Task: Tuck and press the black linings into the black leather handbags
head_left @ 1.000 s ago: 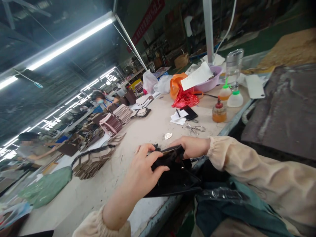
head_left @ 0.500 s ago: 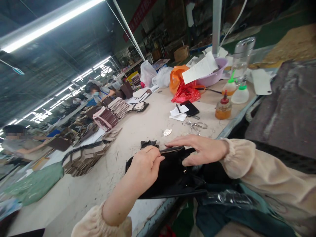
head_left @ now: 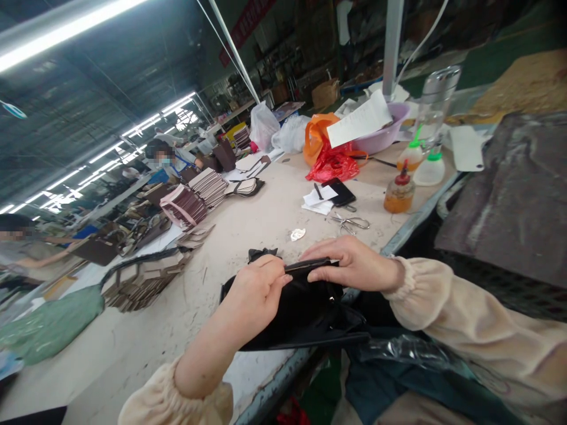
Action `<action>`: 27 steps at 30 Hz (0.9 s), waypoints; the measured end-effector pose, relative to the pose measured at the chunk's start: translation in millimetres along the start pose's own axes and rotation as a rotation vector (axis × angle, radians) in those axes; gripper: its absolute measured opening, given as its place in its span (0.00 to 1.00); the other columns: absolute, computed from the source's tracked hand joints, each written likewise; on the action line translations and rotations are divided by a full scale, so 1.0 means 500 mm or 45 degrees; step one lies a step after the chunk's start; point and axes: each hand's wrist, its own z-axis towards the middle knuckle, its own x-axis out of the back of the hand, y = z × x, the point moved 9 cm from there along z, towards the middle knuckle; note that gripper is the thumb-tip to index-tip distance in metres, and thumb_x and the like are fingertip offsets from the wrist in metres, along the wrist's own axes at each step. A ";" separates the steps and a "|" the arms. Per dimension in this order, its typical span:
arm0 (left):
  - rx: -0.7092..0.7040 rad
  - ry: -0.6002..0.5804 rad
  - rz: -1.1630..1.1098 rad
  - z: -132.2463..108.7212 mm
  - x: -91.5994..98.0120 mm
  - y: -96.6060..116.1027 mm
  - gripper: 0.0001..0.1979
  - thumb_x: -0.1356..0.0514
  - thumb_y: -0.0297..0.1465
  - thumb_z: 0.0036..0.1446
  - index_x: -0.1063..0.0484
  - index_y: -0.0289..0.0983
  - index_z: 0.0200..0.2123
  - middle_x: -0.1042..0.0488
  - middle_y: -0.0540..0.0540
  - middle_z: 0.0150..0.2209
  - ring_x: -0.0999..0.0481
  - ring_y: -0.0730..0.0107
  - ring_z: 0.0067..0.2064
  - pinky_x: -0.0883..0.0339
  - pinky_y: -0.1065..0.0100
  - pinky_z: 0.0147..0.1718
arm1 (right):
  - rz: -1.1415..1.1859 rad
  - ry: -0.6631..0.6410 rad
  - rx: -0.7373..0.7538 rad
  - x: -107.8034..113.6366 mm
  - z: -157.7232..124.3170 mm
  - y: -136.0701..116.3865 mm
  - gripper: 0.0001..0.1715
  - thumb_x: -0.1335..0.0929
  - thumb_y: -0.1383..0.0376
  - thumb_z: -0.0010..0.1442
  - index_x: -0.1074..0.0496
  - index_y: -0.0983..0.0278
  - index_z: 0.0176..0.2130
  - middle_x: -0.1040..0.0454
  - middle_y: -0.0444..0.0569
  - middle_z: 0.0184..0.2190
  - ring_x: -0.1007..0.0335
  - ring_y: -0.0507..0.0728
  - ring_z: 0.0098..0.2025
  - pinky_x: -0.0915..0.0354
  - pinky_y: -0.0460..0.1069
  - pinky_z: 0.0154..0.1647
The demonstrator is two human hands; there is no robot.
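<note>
The left hand (head_left: 257,290) pinches the top edge of a black bag (head_left: 301,321), which lies beneath both hands at the desk's (head_left: 248,227) edge. The right hand (head_left: 358,264) clasps that rim too, scissors (head_left: 345,221) just beyond it.

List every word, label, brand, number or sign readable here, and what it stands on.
No text is readable.
Long red banner at the top: pale characters, cut off and too blurred to read.
White paper sheet partly across the pale purple basin: any marks are too faint to read.
Soft black bag-like piece in the bare left hand and bare right hand: no lettering shows.
</note>
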 end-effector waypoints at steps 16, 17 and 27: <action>-0.051 0.070 -0.140 -0.004 0.009 -0.003 0.11 0.47 0.29 0.59 0.32 0.36 0.24 0.27 0.47 0.37 0.28 0.73 0.37 0.36 0.70 0.37 | -0.192 0.028 -0.187 -0.006 0.008 0.004 0.09 0.32 0.61 0.56 0.25 0.63 0.36 0.25 0.46 0.29 0.31 0.52 0.33 0.38 0.46 0.36; -0.045 0.084 -0.147 -0.005 0.010 -0.005 0.11 0.46 0.29 0.58 0.32 0.36 0.24 0.27 0.47 0.37 0.28 0.73 0.37 0.35 0.70 0.38 | -0.188 0.023 -0.180 -0.006 0.009 0.003 0.09 0.32 0.61 0.57 0.25 0.63 0.36 0.26 0.46 0.29 0.31 0.52 0.33 0.38 0.46 0.36; -0.035 0.100 -0.166 -0.003 0.013 -0.001 0.11 0.43 0.28 0.55 0.34 0.35 0.20 0.26 0.49 0.33 0.28 0.75 0.34 0.36 0.72 0.34 | -0.200 -0.040 -0.095 -0.011 0.009 -0.007 0.12 0.36 0.60 0.60 0.26 0.64 0.37 0.26 0.47 0.30 0.33 0.52 0.33 0.39 0.47 0.37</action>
